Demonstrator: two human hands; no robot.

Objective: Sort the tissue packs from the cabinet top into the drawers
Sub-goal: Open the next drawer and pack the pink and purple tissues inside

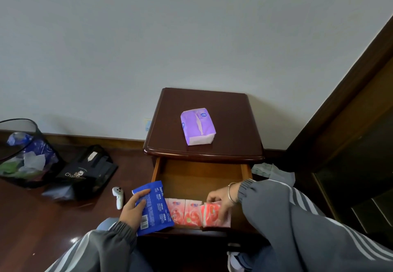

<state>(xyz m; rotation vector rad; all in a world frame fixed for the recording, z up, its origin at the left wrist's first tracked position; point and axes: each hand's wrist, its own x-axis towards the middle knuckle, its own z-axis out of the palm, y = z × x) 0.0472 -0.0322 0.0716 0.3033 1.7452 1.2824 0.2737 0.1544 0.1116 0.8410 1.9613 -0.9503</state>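
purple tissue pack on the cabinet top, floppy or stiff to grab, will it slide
The purple tissue pack probably squashes under a grip: its wrapper looks soft and creased. Likely light, being tissue. Lying flat on the glossy cabinet top, it may slide if pushed, not roll.

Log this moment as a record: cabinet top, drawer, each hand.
cabinet top: one purple pack lying on it
drawer: open, two pink packs side by side at its front
left hand: holds blue pack at the drawer's left front corner
right hand: grips third pink pack at the drawer's front right
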